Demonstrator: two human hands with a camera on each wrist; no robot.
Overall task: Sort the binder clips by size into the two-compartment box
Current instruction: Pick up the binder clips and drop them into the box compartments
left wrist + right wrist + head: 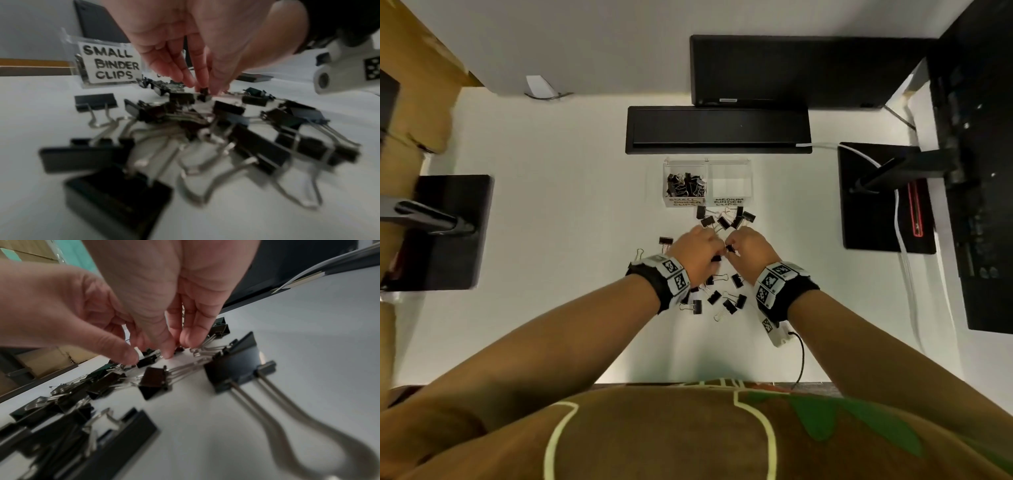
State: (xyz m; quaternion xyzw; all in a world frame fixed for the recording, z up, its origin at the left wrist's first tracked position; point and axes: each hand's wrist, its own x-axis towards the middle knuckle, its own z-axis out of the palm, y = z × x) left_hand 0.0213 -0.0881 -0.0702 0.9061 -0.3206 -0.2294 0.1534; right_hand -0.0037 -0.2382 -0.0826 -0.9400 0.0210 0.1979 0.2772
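Note:
A clear two-compartment box (750, 168) stands behind the pile. Its left compartment, labelled SMALL BINDER CLIPS (110, 65), holds several black clips (686, 182); the right one, labelled MEDIUM, looks empty. Loose black binder clips (727, 301) of two sizes lie scattered on the white table. Both hands hover together over the pile, fingers pointing down. My left hand (717, 255) (202, 91) pinches a small clip (204, 94) between thumb and fingers. My right hand (731, 249) (177, 348) pinches another small clip (179, 349) at table level.
A black bar-shaped device (717, 129) lies just behind the box, under a monitor (801, 68). Black stand bases sit at left (448, 240) and right (883, 198), white cables (907, 274) run down the right side, and more clips (726, 219) lie before the box.

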